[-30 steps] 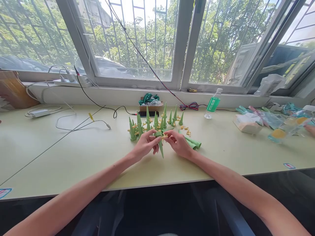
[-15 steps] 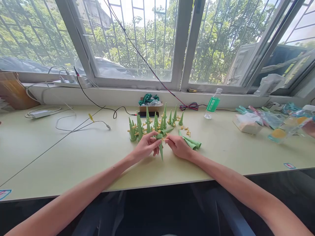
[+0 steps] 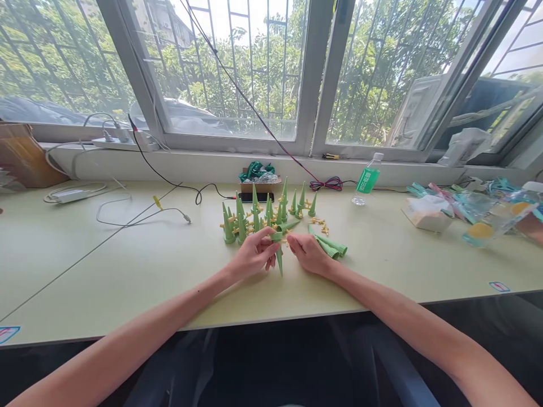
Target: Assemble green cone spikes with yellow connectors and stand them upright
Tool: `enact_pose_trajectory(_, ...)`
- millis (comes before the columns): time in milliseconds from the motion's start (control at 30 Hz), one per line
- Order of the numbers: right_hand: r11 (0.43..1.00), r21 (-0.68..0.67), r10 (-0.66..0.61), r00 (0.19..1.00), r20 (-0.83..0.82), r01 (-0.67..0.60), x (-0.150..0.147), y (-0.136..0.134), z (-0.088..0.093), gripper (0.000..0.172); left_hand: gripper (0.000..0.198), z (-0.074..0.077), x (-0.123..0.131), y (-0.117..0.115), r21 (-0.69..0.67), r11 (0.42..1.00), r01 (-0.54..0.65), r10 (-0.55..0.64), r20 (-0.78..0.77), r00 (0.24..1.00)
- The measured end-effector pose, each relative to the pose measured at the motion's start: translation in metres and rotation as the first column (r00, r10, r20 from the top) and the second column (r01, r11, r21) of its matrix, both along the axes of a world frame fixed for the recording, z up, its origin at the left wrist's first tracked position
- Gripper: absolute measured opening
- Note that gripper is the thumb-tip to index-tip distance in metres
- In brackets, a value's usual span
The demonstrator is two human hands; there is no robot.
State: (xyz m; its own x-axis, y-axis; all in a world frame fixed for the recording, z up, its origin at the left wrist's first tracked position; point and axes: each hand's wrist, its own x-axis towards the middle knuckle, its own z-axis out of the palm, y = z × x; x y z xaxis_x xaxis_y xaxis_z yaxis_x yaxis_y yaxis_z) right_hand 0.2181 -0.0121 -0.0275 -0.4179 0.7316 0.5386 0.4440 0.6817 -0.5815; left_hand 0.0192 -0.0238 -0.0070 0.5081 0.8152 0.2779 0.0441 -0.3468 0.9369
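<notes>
Behind left hand (image 3: 253, 254), box (image 3: 259, 186) holds green bundle (image 3: 255, 168); hand pinches spike (image 3: 279, 262).

Two long, slender bare forearms (image 3: 169, 316), bare left hand (image 3: 251, 257) and right hand (image 3: 309, 254)

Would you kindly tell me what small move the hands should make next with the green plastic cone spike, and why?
Probably press the small yellow plastic fitting fully into the wide top of the green plastic cone spike. The left hand grips the spike point-down, the right hand pinches the fitting at its top, and the standing green spikes behind already carry yellow fittings.
</notes>
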Motion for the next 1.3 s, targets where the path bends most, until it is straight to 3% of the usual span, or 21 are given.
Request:
enact_pose_trajectory(300, 0.998, -0.06, 0.007, 0.999, 0.043, -0.004, -0.0008, -0.0042, 0.006, 0.04, 0.03, 0.0032, 0.0008, -0.0004, -0.056, 0.998, -0.002, 0.004, 0.039, 0.999)
enact_pose_trajectory(700, 0.999, -0.016, -0.034, 0.999, 0.02, 0.034, -0.0018, 0.0, 0.0008, 0.054, 0.028, -0.0024, 0.0009, -0.0038, 0.114, 0.993, -0.028, 0.041, -0.111, 0.993)
enact_pose_trajectory(1000, 0.997, -0.065, -0.046, 0.997, -0.058, 0.042, -0.0025, -0.002, 0.0061, 0.054, 0.025, 0.0007, 0.0022, -0.0026, 0.072, 0.997, -0.037, 0.041, -0.054, 0.998)
enact_pose_trajectory(1300, 0.998, -0.026, -0.05, 0.998, -0.037, 0.049, -0.003, 0.0, 0.0024, 0.053, 0.027, -0.0052, 0.0003, -0.002, 0.133, 0.99, -0.043, 0.058, -0.108, 0.992)
